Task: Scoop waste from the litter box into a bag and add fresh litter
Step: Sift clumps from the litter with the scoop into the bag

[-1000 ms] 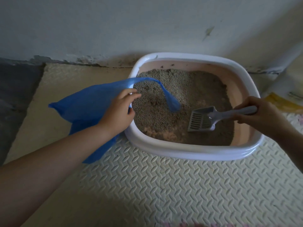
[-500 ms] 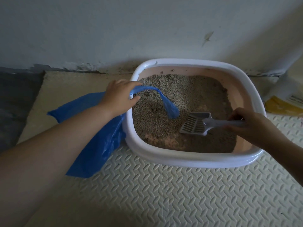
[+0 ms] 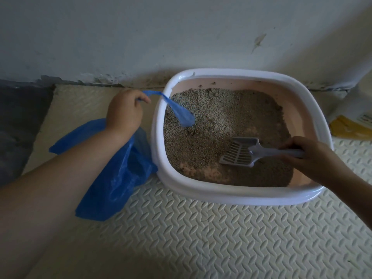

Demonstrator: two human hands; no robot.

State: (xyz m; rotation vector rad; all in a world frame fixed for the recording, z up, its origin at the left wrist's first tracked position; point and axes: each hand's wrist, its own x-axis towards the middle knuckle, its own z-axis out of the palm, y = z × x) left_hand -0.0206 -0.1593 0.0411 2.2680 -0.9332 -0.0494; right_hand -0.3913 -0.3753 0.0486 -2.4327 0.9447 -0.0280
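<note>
A white-rimmed litter box [image 3: 237, 195] with pink inner walls sits against the wall, holding grey litter [image 3: 217, 117]. My left hand [image 3: 124, 111] grips a blue plastic bag [image 3: 114, 178] just left of the box. The bag hangs beside the box's left wall, and one handle strip drapes over the rim onto the litter. My right hand [image 3: 310, 156] holds the handle of a grey slotted scoop [image 3: 239, 154]. The scoop's head rests on the litter near the box's front, pointing left.
A cream textured floor mat [image 3: 201, 238] lies under and in front of the box. A dark grey mat [image 3: 18, 127] is at the left edge. A white and yellow litter sack [image 3: 354, 121] stands at the right by the wall.
My left hand has drawn the bag away from the litter to the left of the box's rim. My right hand has slid the scoop a little toward the box's front left.
</note>
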